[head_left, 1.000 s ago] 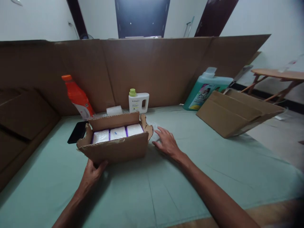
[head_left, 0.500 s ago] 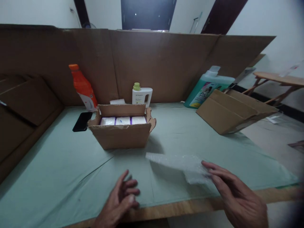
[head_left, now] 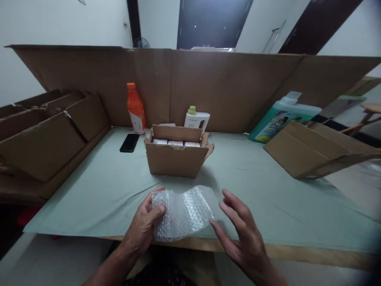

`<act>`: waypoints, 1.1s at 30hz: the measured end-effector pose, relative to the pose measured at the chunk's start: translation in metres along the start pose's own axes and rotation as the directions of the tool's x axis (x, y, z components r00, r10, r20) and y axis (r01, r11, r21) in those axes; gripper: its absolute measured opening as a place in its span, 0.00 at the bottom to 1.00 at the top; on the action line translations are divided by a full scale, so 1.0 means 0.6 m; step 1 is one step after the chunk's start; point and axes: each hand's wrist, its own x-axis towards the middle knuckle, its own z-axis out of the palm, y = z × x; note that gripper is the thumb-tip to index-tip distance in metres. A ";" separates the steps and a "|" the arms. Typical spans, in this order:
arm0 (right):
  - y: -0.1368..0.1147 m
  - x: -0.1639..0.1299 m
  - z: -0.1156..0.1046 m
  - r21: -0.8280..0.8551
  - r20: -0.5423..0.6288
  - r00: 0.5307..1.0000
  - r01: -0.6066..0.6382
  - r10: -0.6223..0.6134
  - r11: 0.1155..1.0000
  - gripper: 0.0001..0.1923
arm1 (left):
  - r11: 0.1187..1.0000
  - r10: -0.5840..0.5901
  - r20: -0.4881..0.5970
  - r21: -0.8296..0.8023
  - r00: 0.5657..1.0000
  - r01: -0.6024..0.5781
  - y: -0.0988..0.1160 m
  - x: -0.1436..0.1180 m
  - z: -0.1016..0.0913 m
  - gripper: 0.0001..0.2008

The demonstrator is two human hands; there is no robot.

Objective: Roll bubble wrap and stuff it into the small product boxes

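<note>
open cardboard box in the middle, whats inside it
The open cardboard box holds three white packs in a row, with purple showing between them. Only their tops show; the box wall hides the rest and anything beneath.

Left hand [head_left: 143, 226]: having let go of the front of the cardboard box [head_left: 175, 159], it is now pinching the left edge of the bubble wrap [head_left: 183, 212].
Right hand [head_left: 242, 238]: it is now hovering open by the wrap's right edge, having drawn back from beside the box.
Bubble wrap: it is now sagging between both hands at the table's [head_left: 98, 190] near edge, no longer lying flat.
</note>
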 end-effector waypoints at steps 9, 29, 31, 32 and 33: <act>0.059 -0.039 0.076 0.019 0.449 0.877 -0.198 0.168 0.980 0.27 | 0.921 0.115 -0.083 0.381 0.990 -0.075 0.031 0.011 -0.093 0.32; 0.177 0.058 0.085 -0.014 0.285 0.837 -0.483 0.467 0.875 0.32 | 0.400 0.503 0.161 0.828 0.849 -0.394 0.097 0.201 -0.123 0.38; 0.191 0.094 0.111 0.109 0.342 0.795 -0.562 0.500 0.820 0.35 | 0.533 0.460 0.199 0.718 0.866 -0.448 0.091 0.232 -0.101 0.39; 0.197 0.108 0.124 0.163 0.379 0.773 -0.597 0.509 0.785 0.35 | 0.576 0.454 0.209 0.673 0.866 -0.465 0.084 0.242 -0.090 0.37; 0.202 0.121 0.137 0.201 0.407 0.751 -0.629 0.520 0.751 0.34 | 0.600 0.457 0.205 0.647 0.866 -0.470 0.077 0.249 -0.081 0.35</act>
